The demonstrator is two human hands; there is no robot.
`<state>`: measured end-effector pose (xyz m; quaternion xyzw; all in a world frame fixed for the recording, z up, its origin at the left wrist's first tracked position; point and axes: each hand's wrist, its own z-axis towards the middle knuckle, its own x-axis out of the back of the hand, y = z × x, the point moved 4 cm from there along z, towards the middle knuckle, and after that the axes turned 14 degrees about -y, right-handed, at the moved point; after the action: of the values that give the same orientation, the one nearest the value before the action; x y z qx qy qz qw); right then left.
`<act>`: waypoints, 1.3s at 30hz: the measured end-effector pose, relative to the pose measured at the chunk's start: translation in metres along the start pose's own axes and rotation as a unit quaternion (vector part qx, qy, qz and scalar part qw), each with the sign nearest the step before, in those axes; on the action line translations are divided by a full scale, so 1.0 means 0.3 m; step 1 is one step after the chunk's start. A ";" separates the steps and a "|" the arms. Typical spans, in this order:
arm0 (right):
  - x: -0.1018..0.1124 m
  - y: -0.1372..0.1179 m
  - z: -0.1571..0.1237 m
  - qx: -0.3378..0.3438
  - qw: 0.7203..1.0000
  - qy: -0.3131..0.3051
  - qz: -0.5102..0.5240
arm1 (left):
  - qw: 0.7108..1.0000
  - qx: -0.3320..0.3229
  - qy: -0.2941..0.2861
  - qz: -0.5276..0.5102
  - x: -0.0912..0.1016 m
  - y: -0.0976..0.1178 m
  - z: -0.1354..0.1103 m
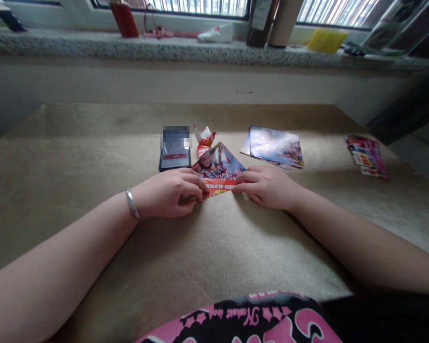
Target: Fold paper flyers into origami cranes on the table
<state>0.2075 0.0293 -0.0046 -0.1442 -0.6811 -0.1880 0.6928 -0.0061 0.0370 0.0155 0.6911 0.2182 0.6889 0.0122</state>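
Observation:
A colourful printed flyer (219, 167), folded into a pointed shape, lies on the tan table (75, 157) in front of me. My left hand (171, 193), with a silver bangle on its wrist, pinches the flyer's lower left edge with curled fingers. My right hand (268, 186) presses and pinches the lower right edge, fingers closed on the paper. Both hands rest on the tabletop.
A dark phone (175, 153) lies just behind the flyer, with a small folded red-and-white paper piece (204, 138) beside it. A stack of flyers (275, 146) sits to the right, another (366, 155) far right. Bottles and clutter line the stone windowsill (186, 47).

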 end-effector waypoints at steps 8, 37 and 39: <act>-0.002 0.001 -0.007 -0.005 1.000 0.014 0.010 | 0.999 0.011 -0.040 0.003 0.002 -0.014 -0.010; 0.017 0.100 -0.068 -0.043 0.994 0.013 0.104 | 0.997 0.050 -0.039 0.032 -0.003 0.007 0.007; 0.015 0.116 -0.080 -0.048 0.992 0.008 0.117 | 0.996 0.060 -0.041 0.055 -0.007 0.012 0.012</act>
<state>0.2447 0.0491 0.0012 -0.2549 -0.6442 -0.1392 0.7076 -0.0016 0.0340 0.0145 0.7290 0.2201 0.6456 -0.0577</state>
